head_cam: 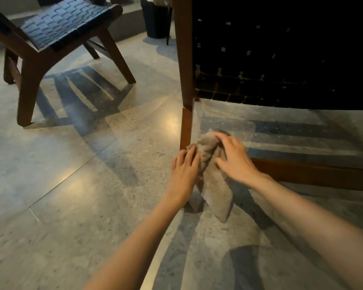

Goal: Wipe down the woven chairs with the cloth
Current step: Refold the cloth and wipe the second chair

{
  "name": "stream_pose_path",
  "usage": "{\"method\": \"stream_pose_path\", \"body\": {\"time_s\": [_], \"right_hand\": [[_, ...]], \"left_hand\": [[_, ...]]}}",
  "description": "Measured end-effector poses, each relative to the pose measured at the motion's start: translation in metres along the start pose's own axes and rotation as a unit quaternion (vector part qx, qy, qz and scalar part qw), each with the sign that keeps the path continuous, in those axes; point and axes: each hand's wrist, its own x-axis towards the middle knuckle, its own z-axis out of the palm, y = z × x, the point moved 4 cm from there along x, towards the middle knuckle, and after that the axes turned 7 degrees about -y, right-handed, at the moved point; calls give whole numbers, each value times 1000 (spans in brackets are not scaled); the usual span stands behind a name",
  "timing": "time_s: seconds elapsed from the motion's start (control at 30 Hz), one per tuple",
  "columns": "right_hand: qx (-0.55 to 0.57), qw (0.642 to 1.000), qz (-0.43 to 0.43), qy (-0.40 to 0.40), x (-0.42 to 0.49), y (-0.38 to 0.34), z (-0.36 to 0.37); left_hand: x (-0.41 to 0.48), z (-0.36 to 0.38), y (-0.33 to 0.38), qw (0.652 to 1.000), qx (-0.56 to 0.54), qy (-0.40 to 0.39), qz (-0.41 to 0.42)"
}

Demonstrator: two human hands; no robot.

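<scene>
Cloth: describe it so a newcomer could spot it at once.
Find the near dark woven chair with brown wooden frame on the right. Low against its corner leg hangs the crumpled beige fuzzy cloth, the only soft, pale thing there.

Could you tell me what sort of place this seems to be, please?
Probably a lounge or lobby: a low dark-wood chair with black woven seat, its matching twin, a polished grey speckled stone floor, a tall black bin.
</scene>
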Motion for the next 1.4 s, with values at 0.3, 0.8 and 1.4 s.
{"method": "stream_pose_path", "body": {"time_s": [0.3, 0.8, 1.4], "right_hand": [[-338, 931, -52, -129, 13, 30, 43], [-367, 918, -109, -107, 6, 85, 13], [-392, 910, 107, -85, -109, 308, -137]], "left_hand": [[16, 19, 15, 945, 324, 32, 17], [54, 37, 70, 955, 282, -90, -7], [120, 95, 360, 956, 225, -81, 172]]}}
